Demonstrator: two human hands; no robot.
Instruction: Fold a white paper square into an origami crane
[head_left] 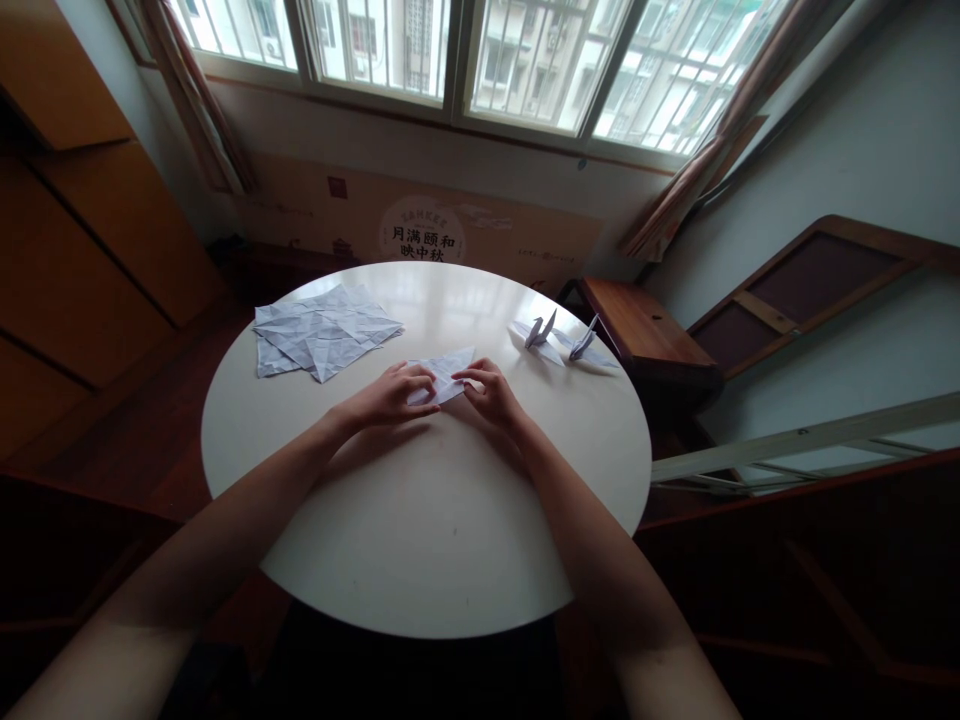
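Note:
A partly folded sheet of white paper (444,366) lies on the round white table (390,520), between my two hands. My left hand (399,392) is on the paper's left side, its fingers curled around that edge and the thumb low against it. At the right edge, my right hand (491,390) pinches the paper between thumb and fingertips. Creases cross the paper's surface, and a pointed corner sticks up toward the back. Both hands partly cover its sides and lower edge.
Several creased paper sheets (326,325) lie piled at the table's back left. Two folded paper cranes, one nearer the middle (538,335) and one by the rim (583,343), stand at the back right. A brown wooden stool-like piece (645,320) stands beyond the table's right edge.

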